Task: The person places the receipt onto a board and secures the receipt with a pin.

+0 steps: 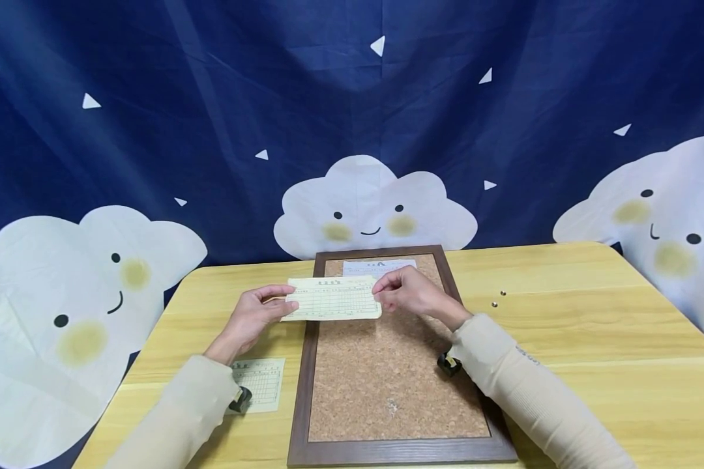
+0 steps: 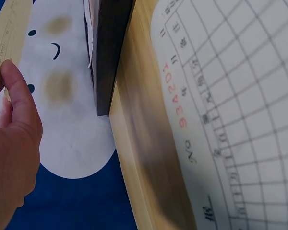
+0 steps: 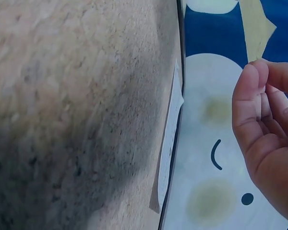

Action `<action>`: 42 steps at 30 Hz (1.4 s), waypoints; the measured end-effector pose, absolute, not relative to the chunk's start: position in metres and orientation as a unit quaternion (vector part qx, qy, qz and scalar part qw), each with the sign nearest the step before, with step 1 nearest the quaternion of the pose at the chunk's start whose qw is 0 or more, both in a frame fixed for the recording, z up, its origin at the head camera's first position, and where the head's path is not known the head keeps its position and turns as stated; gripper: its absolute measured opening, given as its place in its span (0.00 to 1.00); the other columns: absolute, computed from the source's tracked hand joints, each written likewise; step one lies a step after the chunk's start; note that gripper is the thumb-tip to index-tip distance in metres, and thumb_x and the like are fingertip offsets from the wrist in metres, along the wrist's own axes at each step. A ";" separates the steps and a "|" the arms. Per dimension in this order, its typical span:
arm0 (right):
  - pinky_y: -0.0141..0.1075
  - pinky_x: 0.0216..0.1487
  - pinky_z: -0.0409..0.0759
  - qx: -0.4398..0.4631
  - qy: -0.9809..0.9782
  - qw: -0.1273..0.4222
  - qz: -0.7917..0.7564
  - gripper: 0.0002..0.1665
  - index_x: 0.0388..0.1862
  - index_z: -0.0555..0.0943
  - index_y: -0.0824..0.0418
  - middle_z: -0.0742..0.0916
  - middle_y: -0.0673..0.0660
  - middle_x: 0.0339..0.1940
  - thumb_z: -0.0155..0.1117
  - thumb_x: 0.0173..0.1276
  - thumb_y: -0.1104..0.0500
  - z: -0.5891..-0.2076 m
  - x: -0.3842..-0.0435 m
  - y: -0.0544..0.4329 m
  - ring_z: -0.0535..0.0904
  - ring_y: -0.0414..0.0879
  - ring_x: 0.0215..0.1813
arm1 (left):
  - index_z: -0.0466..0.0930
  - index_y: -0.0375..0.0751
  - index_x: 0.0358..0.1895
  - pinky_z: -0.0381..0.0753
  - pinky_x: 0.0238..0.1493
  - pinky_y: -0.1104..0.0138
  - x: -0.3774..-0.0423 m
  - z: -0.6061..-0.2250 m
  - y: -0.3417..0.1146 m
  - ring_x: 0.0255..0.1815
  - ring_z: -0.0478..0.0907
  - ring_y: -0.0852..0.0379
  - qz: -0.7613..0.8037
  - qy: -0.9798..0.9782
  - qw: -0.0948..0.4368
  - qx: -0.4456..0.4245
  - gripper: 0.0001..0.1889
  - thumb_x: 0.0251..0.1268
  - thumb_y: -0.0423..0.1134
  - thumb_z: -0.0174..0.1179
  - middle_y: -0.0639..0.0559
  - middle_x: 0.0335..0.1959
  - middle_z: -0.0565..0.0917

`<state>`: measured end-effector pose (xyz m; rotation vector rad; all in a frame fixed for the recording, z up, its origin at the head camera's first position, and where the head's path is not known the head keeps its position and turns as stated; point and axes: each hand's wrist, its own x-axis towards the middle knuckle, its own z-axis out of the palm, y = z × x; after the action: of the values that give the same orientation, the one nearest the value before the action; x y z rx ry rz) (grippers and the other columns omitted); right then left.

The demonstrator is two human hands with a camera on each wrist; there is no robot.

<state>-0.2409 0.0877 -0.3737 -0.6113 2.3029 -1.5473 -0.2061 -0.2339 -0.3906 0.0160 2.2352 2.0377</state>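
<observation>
The left hand [image 1: 257, 318] pinches a yellow slip [image 1: 336, 300] by its left end, the right hand [image 1: 407, 293] its right, above the corkboard's [image 1: 396, 374] far part. This looks like positioning; next probably calls for lowering it flat.

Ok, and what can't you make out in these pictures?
Head view:
Fine print on the held yellow form: too small to read.
Lower part of the white form: hidden behind the held yellow form.
Left side of the table form: covered by the left sleeve.
Two shiny bits: too small to identify.

Left wrist view:
Table form: cut off by right edge.
</observation>
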 end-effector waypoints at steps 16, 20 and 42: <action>0.47 0.37 0.83 -0.188 0.816 0.134 -0.530 0.08 0.40 0.84 0.73 0.84 0.54 0.25 0.60 0.63 0.73 -0.372 -0.244 0.104 0.78 0.42 0.26 | 0.75 0.20 0.58 0.80 0.34 0.73 -0.211 -0.392 -0.211 0.36 0.82 0.65 0.682 0.730 0.048 0.007 0.23 0.59 0.24 0.67 0.54 0.36 0.85; 0.45 0.37 0.83 -0.185 0.815 0.134 -0.533 0.08 0.39 0.84 0.73 0.83 0.54 0.24 0.60 0.64 0.72 -0.372 -0.244 0.108 0.79 0.42 0.27 | 0.76 0.21 0.58 0.80 0.34 0.73 -0.212 -0.392 -0.207 0.36 0.82 0.64 0.685 0.726 0.050 0.006 0.23 0.59 0.24 0.67 0.54 0.35 0.86; 0.37 0.31 0.79 -0.185 0.822 0.124 -0.524 0.08 0.40 0.83 0.73 0.82 0.54 0.23 0.61 0.63 0.71 -0.374 -0.242 0.128 0.77 0.44 0.27 | 0.78 0.23 0.57 0.81 0.46 0.72 -0.214 -0.394 -0.190 0.45 0.81 0.62 0.674 0.738 0.039 0.025 0.22 0.59 0.26 0.68 0.42 0.50 0.83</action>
<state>-0.2421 0.1276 -0.3736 -0.5406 2.3974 -1.5279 -0.2142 -0.1896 -0.3940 0.0756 2.2608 2.0653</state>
